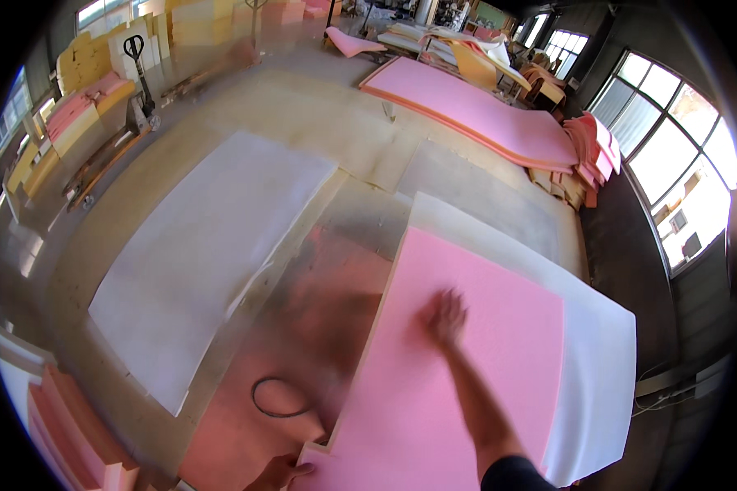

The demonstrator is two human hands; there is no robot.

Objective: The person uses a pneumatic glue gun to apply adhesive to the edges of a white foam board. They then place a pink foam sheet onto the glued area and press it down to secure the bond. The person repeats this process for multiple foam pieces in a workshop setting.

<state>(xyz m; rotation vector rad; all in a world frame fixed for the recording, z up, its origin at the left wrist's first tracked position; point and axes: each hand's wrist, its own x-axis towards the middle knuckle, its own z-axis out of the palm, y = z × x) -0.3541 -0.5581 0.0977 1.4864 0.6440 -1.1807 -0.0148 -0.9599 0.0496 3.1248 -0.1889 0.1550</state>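
Observation:
A large pink foam sheet (475, 327) lies in front of me, partly over a white sheet (602, 360) that shows along its far and right edges. My right hand (448, 317) is over the upper middle of the pink sheet, fingers stretched out and somewhat blurred; whether the palm presses on it I cannot tell. At the bottom, my left hand (280, 473) grips the pink sheet's left edge beside a notch in it, the thumb on top. The hand's lower part is cut off by the picture's edge.
Left of the foam are a reddish surface (254, 438) with a dark ring (280, 397) and a white sheet (213, 237). Stacked pink sheets (483, 119) lie at the far right, near windows. A pallet jack (143, 90) and foam blocks (82, 110) stand far left.

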